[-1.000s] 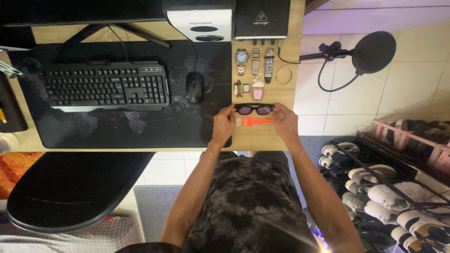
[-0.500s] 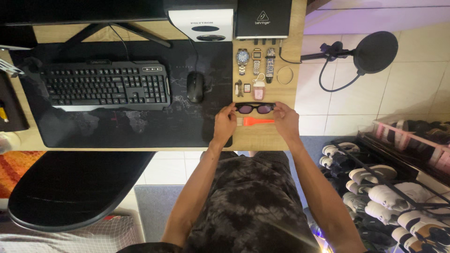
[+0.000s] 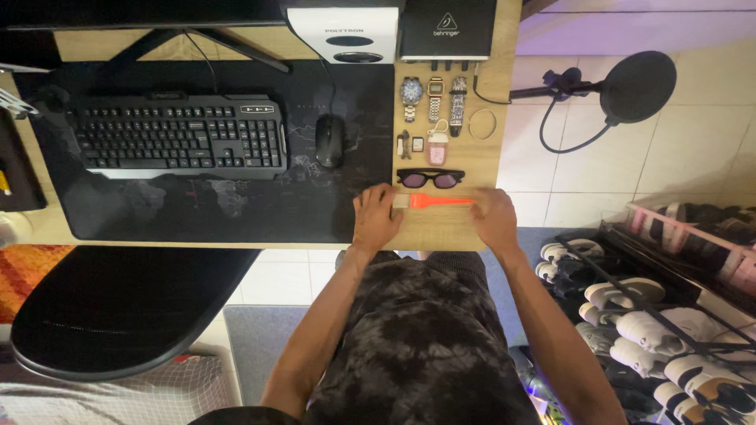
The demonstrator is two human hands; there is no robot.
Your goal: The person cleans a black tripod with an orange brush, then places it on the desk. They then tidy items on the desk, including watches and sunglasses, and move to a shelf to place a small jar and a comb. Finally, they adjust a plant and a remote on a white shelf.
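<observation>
Slim orange brush (image 3: pixel 441 201), pale bristles leftward; long axis left-right; pinched endwise between left hand (image 3: pixel 376 216) and right hand (image 3: pixel 494 218) fingertips.

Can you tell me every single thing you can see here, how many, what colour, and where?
brush: 1, orange, desk front, between both hands
sunglasses: 1, black, just beyond the brush
wristwatches: 3, silver, gold and dark, back row
small pink bottle: 1, below the watches
mouse: 1, black, on the mat
keyboard: 1, black, left on the mat
desk mat: 1, black
microphone pop filter: 1, black, right of the desk
shoes: many, mostly white, rack at right
left hand: at the brush's bristle end
right hand: at the handle end
</observation>
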